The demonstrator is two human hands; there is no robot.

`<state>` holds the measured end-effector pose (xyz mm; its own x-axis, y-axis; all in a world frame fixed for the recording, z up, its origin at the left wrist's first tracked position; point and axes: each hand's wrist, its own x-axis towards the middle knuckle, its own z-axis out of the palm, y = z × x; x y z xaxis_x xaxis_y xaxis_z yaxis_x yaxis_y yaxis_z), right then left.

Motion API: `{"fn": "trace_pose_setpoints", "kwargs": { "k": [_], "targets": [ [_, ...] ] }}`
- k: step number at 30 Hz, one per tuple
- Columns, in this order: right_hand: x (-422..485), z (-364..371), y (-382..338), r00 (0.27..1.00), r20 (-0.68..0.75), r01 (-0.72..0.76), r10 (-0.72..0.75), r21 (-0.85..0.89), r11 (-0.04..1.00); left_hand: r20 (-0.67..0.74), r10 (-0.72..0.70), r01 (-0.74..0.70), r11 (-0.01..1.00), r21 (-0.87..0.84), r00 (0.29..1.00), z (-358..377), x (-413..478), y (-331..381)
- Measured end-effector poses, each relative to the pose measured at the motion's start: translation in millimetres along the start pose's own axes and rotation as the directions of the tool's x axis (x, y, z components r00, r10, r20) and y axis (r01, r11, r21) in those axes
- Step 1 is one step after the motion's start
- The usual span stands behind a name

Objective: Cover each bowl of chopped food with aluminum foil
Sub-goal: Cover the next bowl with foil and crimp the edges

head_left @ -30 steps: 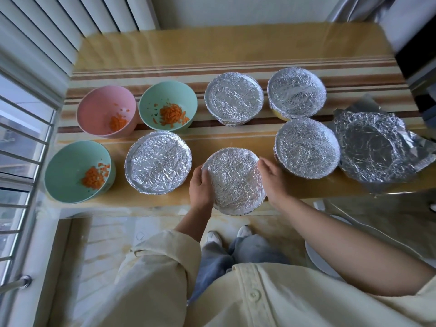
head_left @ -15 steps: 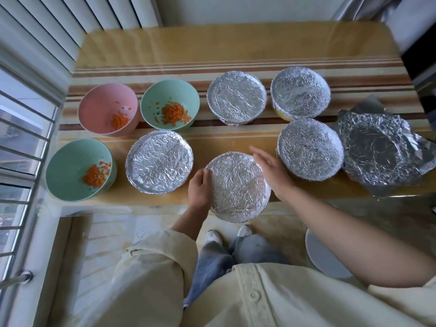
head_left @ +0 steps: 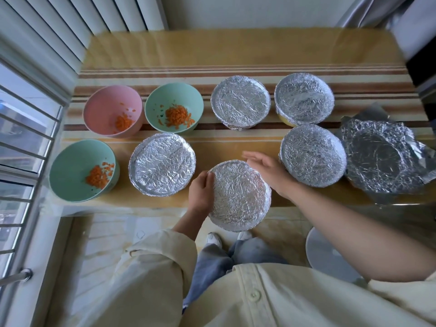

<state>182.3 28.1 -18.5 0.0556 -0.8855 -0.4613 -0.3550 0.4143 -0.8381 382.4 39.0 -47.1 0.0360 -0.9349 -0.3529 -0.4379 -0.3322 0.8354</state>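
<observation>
Foil-covered bowl (head_left: 239, 195): at the table (head_left: 224, 147) near edge, overhanging it.
Left hand (head_left: 200, 193): curled on the bowl's left rim, gripping.
Right hand (head_left: 266, 168): released, fingers extended beside the far right rim; contact unclear.
Open room: bare strip beyond the bowl, between covered neighbour bowls (head_left: 162, 164).

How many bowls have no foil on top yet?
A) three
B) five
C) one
A: only the pink bowl, the far green bowl and the near green bowl sit uncovered.
</observation>
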Motion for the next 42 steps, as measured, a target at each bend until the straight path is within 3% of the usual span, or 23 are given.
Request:
{"fn": "trace_pose_setpoints", "kwargs": {
  "k": [4,8,14,19,24,28,34,38,42],
  "targets": [
    [5.3,8.5,-11.9,0.994,0.077,0.089,-0.078,-0.154,0.984,0.027,0.016,-0.017,0.999,0.046,1.0,-1.1,0.8,5.7],
    [9.0,15.4,-3.8,0.997,0.022,0.078,-0.075,-0.167,0.983,0.019,0.027,-0.029,0.997,0.071,0.999,-1.0,1.0,3.8],
    [7.5,9.2,-12.6,0.995,0.058,0.091,-0.082,-0.183,0.979,-0.036,0.02,-0.018,0.998,0.055,0.999,1.2,-0.2,8.0],
    [-0.9,8.5,-4.0,0.965,-0.233,0.071,-0.119,-0.207,0.976,-0.241,-0.11,0.092,0.992,-0.083,0.964,11.8,-15.1,10.9],
    [-21.2,20.1,11.2,0.927,-0.374,-0.016,-0.031,-0.122,0.992,-0.394,-0.298,0.16,0.925,-0.345,0.87,26.3,-29.7,18.5],
    [-34.7,26.5,22.3,0.852,-0.508,-0.145,0.127,0.004,0.989,-0.378,-0.393,0.203,0.869,-0.452,0.838,39.0,-38.3,25.1],
    [-44.3,31.3,22.9,0.837,-0.517,-0.196,0.181,0.025,0.98,-0.224,-0.456,0.321,0.83,-0.457,0.861,40.3,-46.1,31.5],
    [-45.5,30.4,19.8,0.832,-0.529,-0.158,0.165,0.058,0.986,-0.237,-0.363,0.231,0.866,-0.444,0.901,30.7,-36.0,31.1],
    [-42.2,32.4,19.4,0.812,-0.566,-0.115,0.144,0.087,0.99,-0.299,-0.329,0.156,0.862,-0.482,0.896,32.5,-24.9,31.6]
  ]
}}
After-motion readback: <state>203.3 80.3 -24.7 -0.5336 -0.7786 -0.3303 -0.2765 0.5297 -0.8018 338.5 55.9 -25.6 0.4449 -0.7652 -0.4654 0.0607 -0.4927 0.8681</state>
